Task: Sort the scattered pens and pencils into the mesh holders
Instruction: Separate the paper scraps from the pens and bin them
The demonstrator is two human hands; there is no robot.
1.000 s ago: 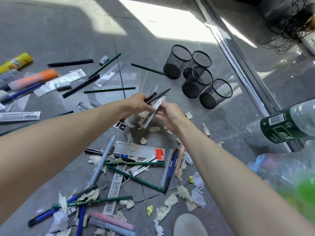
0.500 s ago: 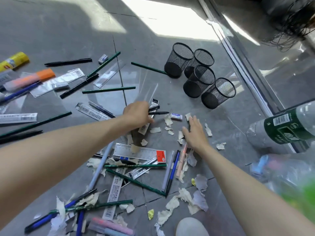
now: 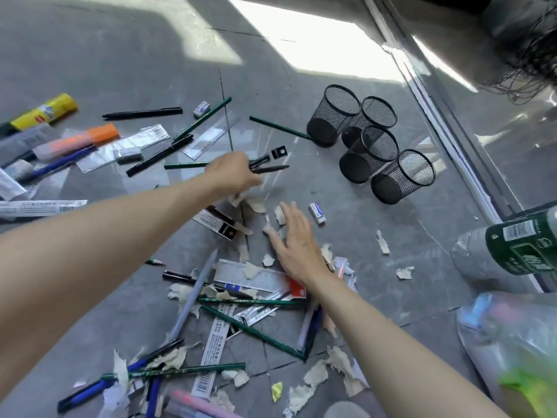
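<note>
Left hand (image 3: pixel 232 173) lifted from floor (image 3: pixel 376 282), fingers clamped on black pens (image 3: pixel 269 166); right hand (image 3: pixel 297 239) over scraps (image 3: pixel 280 215), fingers apart.

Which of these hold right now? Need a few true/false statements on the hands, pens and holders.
1. The left hand holds black pens. True.
2. The right hand grips a green pencil. False: its fingers are spread and it holds nothing.
3. Four mesh holders stand clustered together. True.
4. Several pens already sit in the mesh holders. False: no pen shows inside any of them.
5. A white eraser lies on the floor just beside the right hand. True.
</note>
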